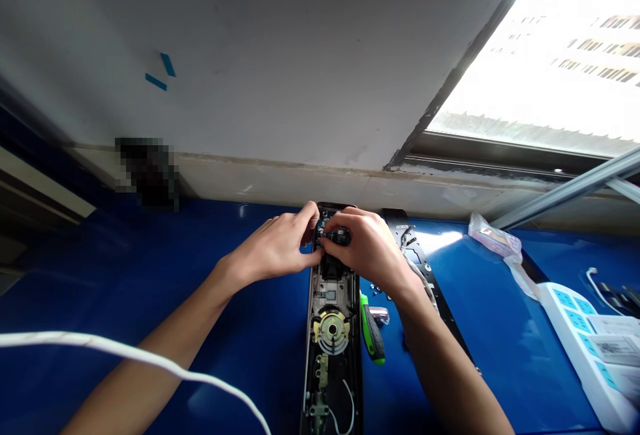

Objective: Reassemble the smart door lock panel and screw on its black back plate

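Head view: right grip (369,240) pinches a half-hidden component (342,236); I can't judge left grip (281,242).

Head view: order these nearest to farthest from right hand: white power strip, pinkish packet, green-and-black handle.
From the right hand:
1. Green-and-black handle: just below it in the picture, right of the open housing.
2. Pinkish packet: off to the right, near the wall.
3. White power strip: farthest right, lower.

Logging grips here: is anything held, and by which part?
The right hand apparently pinches a black component by its left end; for the left hand, can't tell.
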Demonstrator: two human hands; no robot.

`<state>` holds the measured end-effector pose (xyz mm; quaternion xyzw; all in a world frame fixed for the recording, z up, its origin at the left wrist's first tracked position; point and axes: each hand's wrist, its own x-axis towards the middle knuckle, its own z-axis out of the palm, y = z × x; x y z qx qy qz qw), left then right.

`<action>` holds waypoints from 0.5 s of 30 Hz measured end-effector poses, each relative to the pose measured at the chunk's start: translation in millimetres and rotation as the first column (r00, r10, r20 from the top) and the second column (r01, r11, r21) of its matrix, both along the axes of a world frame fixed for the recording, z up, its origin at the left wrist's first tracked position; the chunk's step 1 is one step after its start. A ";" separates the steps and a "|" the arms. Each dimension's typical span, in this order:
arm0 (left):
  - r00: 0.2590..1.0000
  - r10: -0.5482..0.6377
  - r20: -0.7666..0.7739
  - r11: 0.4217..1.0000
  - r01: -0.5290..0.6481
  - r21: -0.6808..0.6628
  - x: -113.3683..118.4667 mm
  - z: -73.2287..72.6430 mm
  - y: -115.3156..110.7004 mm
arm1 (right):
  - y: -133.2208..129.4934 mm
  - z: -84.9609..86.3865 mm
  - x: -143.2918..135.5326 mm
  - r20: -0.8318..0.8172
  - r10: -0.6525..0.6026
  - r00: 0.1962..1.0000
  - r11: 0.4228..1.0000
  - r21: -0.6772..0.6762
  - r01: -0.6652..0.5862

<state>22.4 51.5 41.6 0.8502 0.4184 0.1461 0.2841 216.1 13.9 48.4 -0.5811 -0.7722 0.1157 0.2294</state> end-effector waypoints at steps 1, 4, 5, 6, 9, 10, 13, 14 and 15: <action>1.000 0.002 -0.007 1.000 -0.002 0.003 0.5 0.1 -0.4 | 0.1 0.6 0.3 -0.002 0.004 1.000 1.000 -0.005 -0.004; 0.999 0.010 -0.037 1.000 -0.010 0.019 2.7 0.7 -1.5 | 0.0 3.0 1.4 -0.007 0.014 1.000 1.000 -0.021 -0.014; 0.999 0.014 -0.048 1.000 -0.013 0.026 3.5 1.0 -1.8 | -0.2 3.8 1.7 -0.007 0.019 1.000 0.999 -0.027 -0.020; 0.998 0.017 -0.058 0.999 -0.015 0.032 4.2 1.3 -2.1 | -0.5 4.3 2.0 -0.007 0.025 1.000 0.999 -0.031 -0.025; 0.997 0.019 -0.076 0.999 -0.015 0.041 5.5 2.5 -3.2 | -0.8 4.6 2.4 -0.004 0.033 0.999 0.999 -0.037 -0.033; 0.997 0.018 -0.079 0.999 -0.014 0.042 5.7 2.8 -3.5 | -0.6 4.2 2.4 -0.003 0.029 1.000 0.999 -0.036 -0.029; 0.996 0.026 -0.083 0.999 -0.022 0.050 6.1 3.3 -4.3 | 0.7 2.2 2.0 0.002 0.006 1.000 1.000 -0.030 -0.006; 0.996 0.030 -0.083 0.998 -0.025 0.052 6.0 3.2 -4.4 | 1.1 1.6 1.8 0.003 -0.001 1.000 1.000 -0.027 0.001; 0.996 0.032 -0.081 0.998 -0.028 0.052 5.9 3.0 -4.3 | 1.3 1.0 1.6 0.004 -0.006 1.000 1.000 -0.024 0.006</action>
